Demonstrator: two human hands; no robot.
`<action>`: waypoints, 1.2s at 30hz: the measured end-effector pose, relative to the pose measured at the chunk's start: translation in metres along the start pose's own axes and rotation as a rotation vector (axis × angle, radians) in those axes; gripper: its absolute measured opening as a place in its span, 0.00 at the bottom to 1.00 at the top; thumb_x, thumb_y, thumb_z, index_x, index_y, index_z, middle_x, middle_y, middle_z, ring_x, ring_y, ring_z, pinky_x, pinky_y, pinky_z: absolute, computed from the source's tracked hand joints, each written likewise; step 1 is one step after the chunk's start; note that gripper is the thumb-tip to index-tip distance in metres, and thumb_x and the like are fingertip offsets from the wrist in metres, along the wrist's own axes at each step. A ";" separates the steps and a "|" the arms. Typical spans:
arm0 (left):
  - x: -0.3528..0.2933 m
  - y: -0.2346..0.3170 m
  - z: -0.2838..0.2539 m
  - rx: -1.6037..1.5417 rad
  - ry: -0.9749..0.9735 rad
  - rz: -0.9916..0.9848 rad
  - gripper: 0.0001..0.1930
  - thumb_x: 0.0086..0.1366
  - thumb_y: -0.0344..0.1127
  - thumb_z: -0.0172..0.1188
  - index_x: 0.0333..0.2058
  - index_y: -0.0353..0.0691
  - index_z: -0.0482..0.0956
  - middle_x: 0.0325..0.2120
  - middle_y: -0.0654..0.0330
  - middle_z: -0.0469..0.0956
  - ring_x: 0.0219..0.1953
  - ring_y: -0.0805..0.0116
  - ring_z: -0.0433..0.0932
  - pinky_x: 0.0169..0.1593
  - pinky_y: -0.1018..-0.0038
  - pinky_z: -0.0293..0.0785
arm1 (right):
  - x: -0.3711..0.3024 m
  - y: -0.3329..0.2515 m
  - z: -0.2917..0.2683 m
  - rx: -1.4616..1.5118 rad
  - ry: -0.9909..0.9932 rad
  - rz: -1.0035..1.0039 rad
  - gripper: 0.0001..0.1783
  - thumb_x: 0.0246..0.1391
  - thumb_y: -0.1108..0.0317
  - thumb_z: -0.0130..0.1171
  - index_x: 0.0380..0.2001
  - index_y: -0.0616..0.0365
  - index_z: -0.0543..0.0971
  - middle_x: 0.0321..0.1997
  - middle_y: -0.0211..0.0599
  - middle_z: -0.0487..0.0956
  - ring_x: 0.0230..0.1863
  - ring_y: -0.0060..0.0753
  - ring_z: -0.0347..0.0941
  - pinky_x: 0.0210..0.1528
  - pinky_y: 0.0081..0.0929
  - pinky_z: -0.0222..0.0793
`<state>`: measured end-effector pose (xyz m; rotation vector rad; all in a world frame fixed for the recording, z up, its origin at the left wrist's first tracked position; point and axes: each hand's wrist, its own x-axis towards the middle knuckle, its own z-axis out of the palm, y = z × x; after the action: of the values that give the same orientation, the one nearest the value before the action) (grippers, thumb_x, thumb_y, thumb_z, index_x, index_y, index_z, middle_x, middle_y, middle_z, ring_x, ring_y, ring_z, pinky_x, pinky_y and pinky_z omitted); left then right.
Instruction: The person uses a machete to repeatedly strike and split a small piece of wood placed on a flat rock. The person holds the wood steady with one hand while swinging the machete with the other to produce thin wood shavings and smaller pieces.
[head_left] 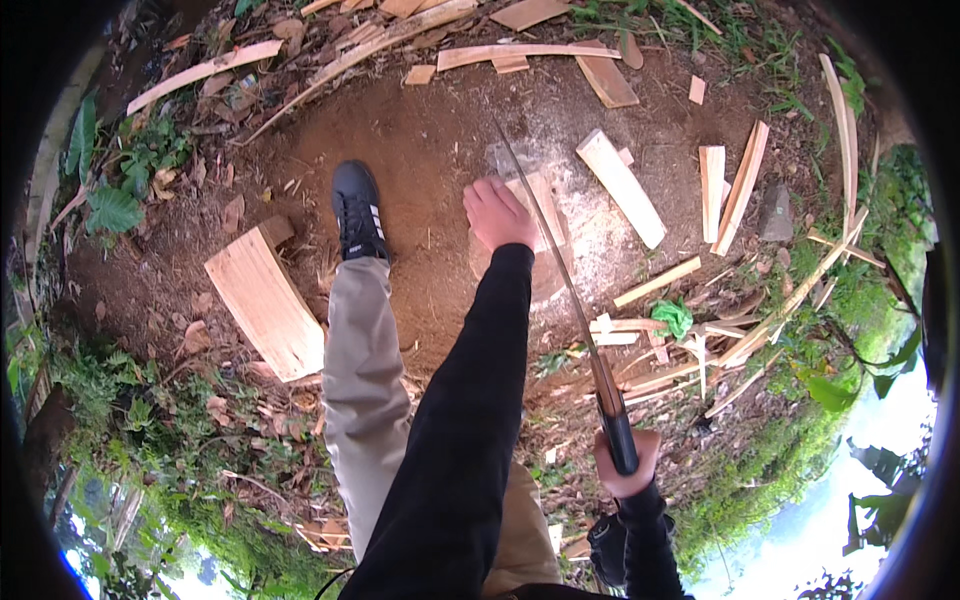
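Note:
My left hand (499, 213) presses its fingers against the left side of a short pale piece of wood (545, 212); part of the wood is hidden under that hand. The wood is on a low round base, perhaps a stump. At the lower right, my right hand (628, 463) is closed around the black handle of a long-bladed tool that looks like a machete (571, 292). Its narrow dark blade, seen nearly edge-on, slants up and left across the piece of wood. Whether the blade touches the wood I cannot tell.
A thick plank (265, 300) is on the left, beside my shoe (357, 205). To the right lie a pale block (622, 190), several slats (740, 188), a grey stone (776, 214) and crumpled green plastic (673, 318). Long strips (520, 52) cross the far dirt; plants (130, 190) border it.

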<state>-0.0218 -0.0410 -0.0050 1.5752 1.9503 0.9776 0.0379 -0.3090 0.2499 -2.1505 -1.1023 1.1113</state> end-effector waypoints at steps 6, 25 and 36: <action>0.001 0.016 0.006 -0.061 -0.024 -0.016 0.11 0.71 0.37 0.41 0.35 0.35 0.67 0.35 0.46 0.68 0.40 0.43 0.69 0.43 0.54 0.65 | 0.120 -0.030 0.025 0.135 0.077 -0.145 0.11 0.44 0.75 0.60 0.13 0.60 0.71 0.10 0.34 0.67 0.11 0.21 0.64 0.15 0.25 0.57; 0.004 0.013 0.002 0.042 -0.065 -0.032 0.10 0.69 0.36 0.42 0.37 0.37 0.69 0.36 0.47 0.68 0.42 0.45 0.68 0.46 0.54 0.64 | 0.084 -0.028 0.005 0.068 -0.081 -0.069 0.10 0.43 0.71 0.64 0.16 0.57 0.74 0.11 0.34 0.70 0.12 0.33 0.70 0.18 0.31 0.64; 0.007 0.015 0.002 0.029 -0.117 -0.093 0.11 0.70 0.39 0.41 0.37 0.39 0.68 0.37 0.51 0.70 0.43 0.47 0.70 0.45 0.56 0.63 | 0.081 -0.018 0.016 -0.037 0.079 -0.212 0.10 0.42 0.75 0.62 0.13 0.59 0.73 0.10 0.36 0.69 0.12 0.32 0.69 0.18 0.28 0.62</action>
<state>-0.0126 -0.0325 0.0057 1.5077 1.9462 0.8052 0.0448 -0.2308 0.2174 -2.0309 -1.2885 0.9092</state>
